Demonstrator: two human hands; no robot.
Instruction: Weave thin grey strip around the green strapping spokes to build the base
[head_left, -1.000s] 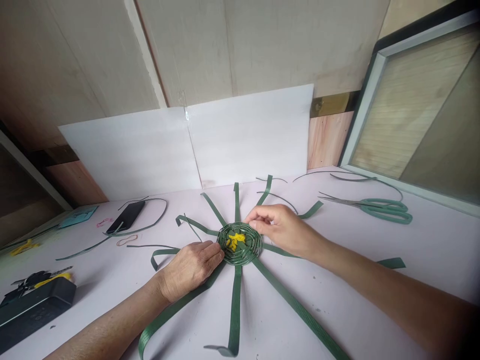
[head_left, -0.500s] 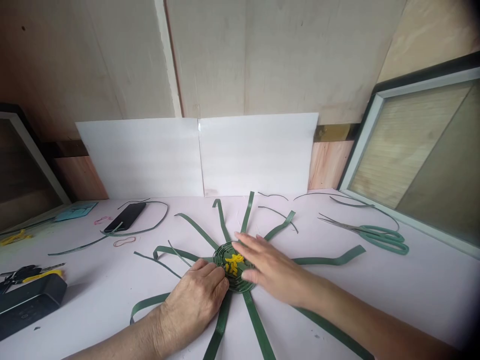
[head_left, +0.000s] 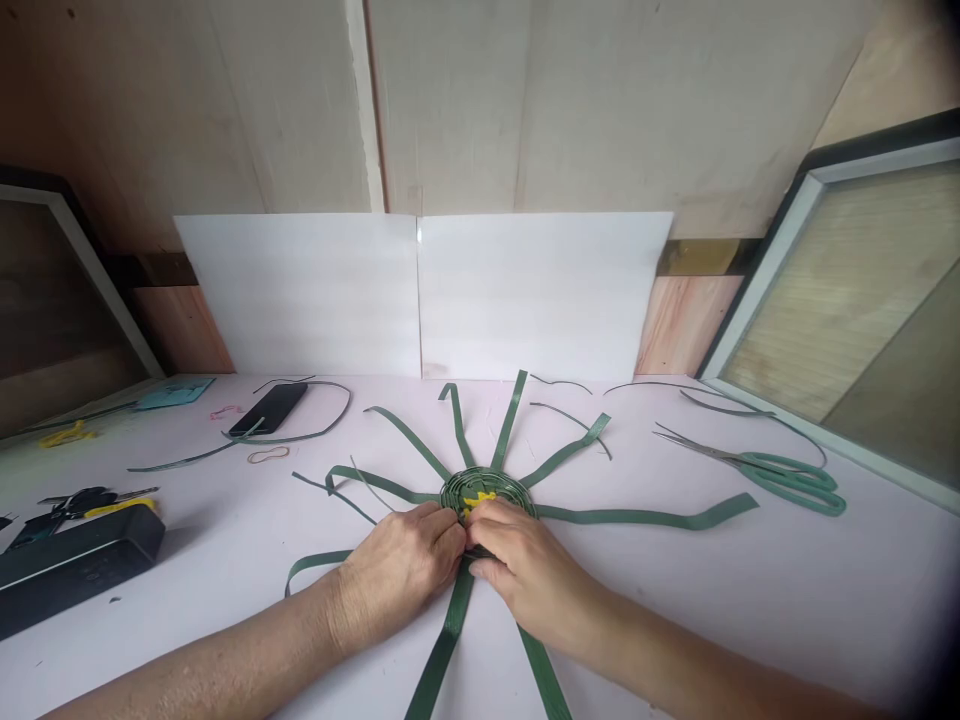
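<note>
A round woven disc of dark green strips (head_left: 496,489) lies on the white table, with yellow ties (head_left: 478,499) at its centre and long green strips (head_left: 645,517) radiating outward. My left hand (head_left: 397,572) rests on the disc's near left edge, fingers curled and pressed onto the weave. My right hand (head_left: 529,575) sits on the near right edge, fingers bent and pinching at the weave beside the yellow ties. The two hands meet at the disc's near rim and hide that part of it.
Green-handled scissors (head_left: 772,470) lie at the right. A black phone (head_left: 268,409), rubber bands (head_left: 267,455) and thin green offcuts lie at the left back. A black box (head_left: 71,567) and keys (head_left: 79,500) sit at the far left. White sheets (head_left: 420,295) lean on the wall.
My right hand drew back from lying flat over the disc to its near edge, fingers now curled beside my left hand. The disc turned a little earlier and the view shifted.
</note>
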